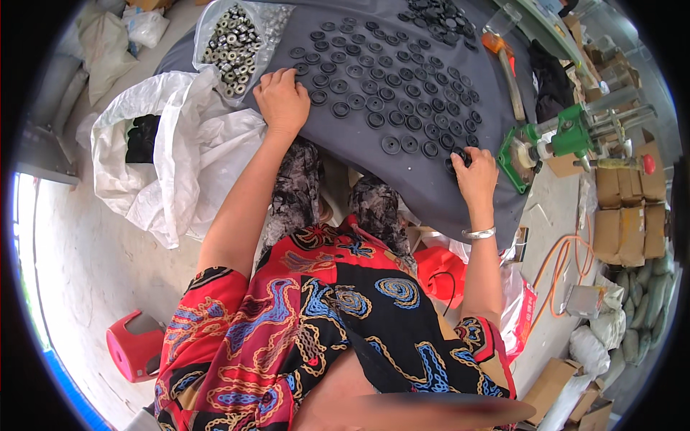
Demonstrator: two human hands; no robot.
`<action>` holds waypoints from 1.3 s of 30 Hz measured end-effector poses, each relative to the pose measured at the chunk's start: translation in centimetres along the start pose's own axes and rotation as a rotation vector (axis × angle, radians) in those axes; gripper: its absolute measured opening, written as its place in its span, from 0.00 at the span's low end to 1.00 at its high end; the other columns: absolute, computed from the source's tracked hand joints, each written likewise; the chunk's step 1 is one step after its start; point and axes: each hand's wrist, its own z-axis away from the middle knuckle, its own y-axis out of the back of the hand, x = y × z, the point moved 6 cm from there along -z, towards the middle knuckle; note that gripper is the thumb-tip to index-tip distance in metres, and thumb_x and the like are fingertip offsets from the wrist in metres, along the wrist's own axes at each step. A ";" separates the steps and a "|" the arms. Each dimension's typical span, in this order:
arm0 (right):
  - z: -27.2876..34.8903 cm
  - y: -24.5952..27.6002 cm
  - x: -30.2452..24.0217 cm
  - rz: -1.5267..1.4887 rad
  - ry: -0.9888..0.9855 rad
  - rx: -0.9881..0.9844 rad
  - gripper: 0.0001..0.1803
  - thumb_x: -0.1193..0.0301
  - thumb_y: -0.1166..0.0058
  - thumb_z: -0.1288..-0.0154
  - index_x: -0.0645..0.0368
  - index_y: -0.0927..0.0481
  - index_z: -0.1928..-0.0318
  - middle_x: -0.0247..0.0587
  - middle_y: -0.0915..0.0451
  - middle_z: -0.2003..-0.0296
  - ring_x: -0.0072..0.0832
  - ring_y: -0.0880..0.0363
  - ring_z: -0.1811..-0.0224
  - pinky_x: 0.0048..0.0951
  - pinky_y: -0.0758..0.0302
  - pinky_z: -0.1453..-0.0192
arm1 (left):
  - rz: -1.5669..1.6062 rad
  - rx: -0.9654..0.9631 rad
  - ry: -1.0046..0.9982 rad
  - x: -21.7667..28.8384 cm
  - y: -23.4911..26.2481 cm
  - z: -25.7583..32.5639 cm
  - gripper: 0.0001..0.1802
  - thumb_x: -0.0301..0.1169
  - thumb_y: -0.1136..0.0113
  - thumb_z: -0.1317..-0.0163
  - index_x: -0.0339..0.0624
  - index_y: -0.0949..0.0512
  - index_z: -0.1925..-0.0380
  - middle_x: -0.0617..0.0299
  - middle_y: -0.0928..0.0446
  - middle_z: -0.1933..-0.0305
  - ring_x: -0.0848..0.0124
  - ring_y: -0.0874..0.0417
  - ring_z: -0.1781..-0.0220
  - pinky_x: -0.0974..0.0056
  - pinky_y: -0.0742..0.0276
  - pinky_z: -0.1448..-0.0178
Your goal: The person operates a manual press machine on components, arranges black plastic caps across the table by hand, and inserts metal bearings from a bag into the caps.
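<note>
Rows of round black plastic wheels [374,103] with raised centres lie flat over a dark grey cloth-covered table [345,136]. My right hand [476,179], with a silver bangle at its wrist, pinches a black wheel [460,159] at the near right end of the rows. At the left edge of the rows, my left hand [282,104] rests palm down on the cloth, fingers a little apart and holding nothing I can see. Just beyond it, a clear plastic bag [267,36] lies open with many small metal bearings [233,49] in it.
A green hand press [568,136] stands at the table's right edge, near a wooden-handled hammer [509,79]. More black wheels [442,20] are heaped at the back. A white woven sack [169,151] sits left of my knees; a red stool [135,346] and cardboard boxes [629,233] flank me.
</note>
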 end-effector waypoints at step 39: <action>3.5 3.6 2.7 -0.384 0.099 0.073 0.16 0.69 0.35 0.45 0.64 0.18 0.57 0.44 0.22 0.70 0.32 0.23 0.72 0.31 0.25 0.65 | -0.067 -0.014 -0.081 -0.2 -0.9 0.5 0.14 0.34 0.42 0.45 0.47 0.17 0.59 0.66 0.17 0.52 0.61 0.23 0.46 0.51 0.35 0.40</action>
